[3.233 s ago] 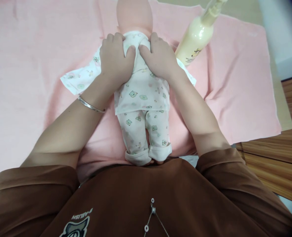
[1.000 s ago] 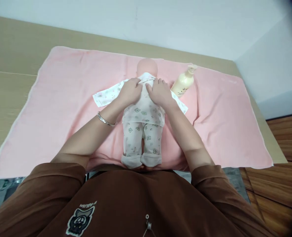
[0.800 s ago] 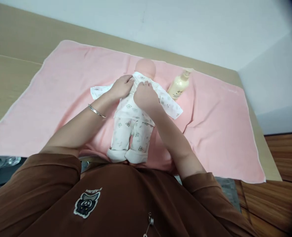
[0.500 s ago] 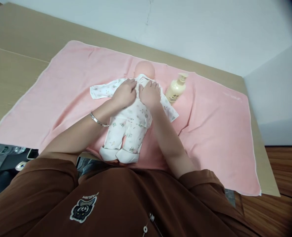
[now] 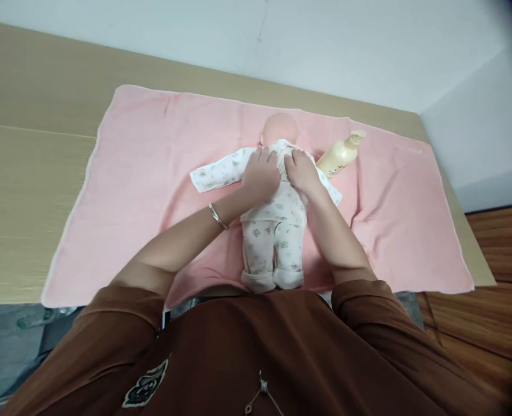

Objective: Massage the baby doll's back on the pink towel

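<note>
A baby doll (image 5: 278, 205) in a white printed top and trousers lies with its smooth head (image 5: 279, 128) toward the wall, and no face shows. On the left side of its upper back rests my left hand (image 5: 261, 174), fingers laid flat over the cloth. My right hand (image 5: 301, 171) lies opposite it near the other shoulder, its fingers also flat on the top. The fabric is bunched between the two hands. One sleeve (image 5: 219, 170) stretches out to the left. Just right of the doll, a cream pump bottle (image 5: 339, 155) lies slanted near the right sleeve.
Under the doll a pink blanket (image 5: 138, 173) is spread, with creases on both sides. It covers much of a wooden table (image 5: 30, 173) that stands against a white wall (image 5: 195, 34). Wooden flooring (image 5: 498, 248) shows at the right.
My view has shifted, so the doll, bottle and hands appear farther right and the doll straighter. Both hands stay on its upper back, and the cloth between them looks more wrinkled.
</note>
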`<state>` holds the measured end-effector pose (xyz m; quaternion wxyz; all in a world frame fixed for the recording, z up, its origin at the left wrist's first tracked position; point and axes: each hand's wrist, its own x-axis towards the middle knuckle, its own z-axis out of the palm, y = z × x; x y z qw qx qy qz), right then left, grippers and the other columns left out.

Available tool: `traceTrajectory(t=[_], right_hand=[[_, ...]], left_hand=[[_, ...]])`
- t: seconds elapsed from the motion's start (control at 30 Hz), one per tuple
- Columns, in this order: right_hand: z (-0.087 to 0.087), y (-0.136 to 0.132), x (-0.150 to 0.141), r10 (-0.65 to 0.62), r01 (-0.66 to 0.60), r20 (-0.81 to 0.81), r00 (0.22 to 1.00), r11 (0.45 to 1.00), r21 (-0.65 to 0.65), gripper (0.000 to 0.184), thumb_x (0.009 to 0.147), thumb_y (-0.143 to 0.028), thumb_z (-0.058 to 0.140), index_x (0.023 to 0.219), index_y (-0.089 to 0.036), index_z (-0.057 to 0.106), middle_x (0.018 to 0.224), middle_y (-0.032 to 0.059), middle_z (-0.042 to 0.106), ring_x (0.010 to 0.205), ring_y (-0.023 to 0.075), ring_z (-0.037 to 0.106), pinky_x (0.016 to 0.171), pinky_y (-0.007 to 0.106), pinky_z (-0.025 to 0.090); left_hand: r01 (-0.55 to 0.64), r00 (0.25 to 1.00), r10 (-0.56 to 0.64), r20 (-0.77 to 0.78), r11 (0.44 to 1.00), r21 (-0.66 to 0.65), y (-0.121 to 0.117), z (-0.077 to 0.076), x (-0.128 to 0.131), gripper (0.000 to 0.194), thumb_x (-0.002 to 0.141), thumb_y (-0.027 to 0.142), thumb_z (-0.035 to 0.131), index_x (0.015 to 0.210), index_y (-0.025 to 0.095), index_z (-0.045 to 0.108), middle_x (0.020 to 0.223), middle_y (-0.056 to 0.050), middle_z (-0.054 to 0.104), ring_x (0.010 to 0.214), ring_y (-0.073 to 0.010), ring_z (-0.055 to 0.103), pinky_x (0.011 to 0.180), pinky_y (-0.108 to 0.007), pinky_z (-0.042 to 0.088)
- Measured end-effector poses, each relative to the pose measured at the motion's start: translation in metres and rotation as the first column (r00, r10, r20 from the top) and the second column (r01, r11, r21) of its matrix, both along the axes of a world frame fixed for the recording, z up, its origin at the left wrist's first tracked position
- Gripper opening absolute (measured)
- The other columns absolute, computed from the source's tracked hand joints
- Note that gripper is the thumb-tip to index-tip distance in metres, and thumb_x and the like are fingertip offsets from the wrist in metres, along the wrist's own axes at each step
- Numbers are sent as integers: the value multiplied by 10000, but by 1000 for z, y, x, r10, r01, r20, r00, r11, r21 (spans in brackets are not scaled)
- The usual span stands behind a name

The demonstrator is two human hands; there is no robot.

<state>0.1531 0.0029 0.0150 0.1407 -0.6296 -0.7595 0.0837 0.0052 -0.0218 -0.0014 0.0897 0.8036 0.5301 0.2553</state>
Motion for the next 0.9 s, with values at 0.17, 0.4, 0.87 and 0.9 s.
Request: traceTrajectory(t=[0.17,0.4,0.87,0.9], right_hand=[[-2,-5,-2,-71,70,31,997,997,25,552,1100,-331,259,1420,36,518,1490,271,529,1435,351,457,1246,491,311],[4,-69,-38,-106,106,117,987,994,7,609,1038,-217,360,1565,87,332,1638,303,318,1562,397,275,1293,522,238],[5,-1,2,35,-36,25,999,999,8,603,1101,-395,420,1487,67,452,1551,286,468,1484,384,410,1248,487,300],[5,-1,3,44,-45,17,999,999,26,585,1099,-414,425,1429,60,514,1473,283,549,1417,384,489,1212,482,351]], left_hand=[[55,998,-54,22,998,-36,-1,9,-3,391,921,57,497,1289,12,622,1403,-248,571,1397,-392,466,1242,-504,328],[56,995,-44,91,990,-132,32,14,-17,230,960,77,468,1009,143,682,1120,-153,713,1117,-320,651,1044,-454,517],[-118,985,121,123,993,-25,1,-6,0,455,977,209,489,1393,54,589,1496,-219,530,1442,-331,448,1257,-450,329],[-124,984,127,124,992,-30,8,-3,-2,431,978,220,477,1350,59,623,1433,-216,584,1384,-331,506,1227,-450,374]])
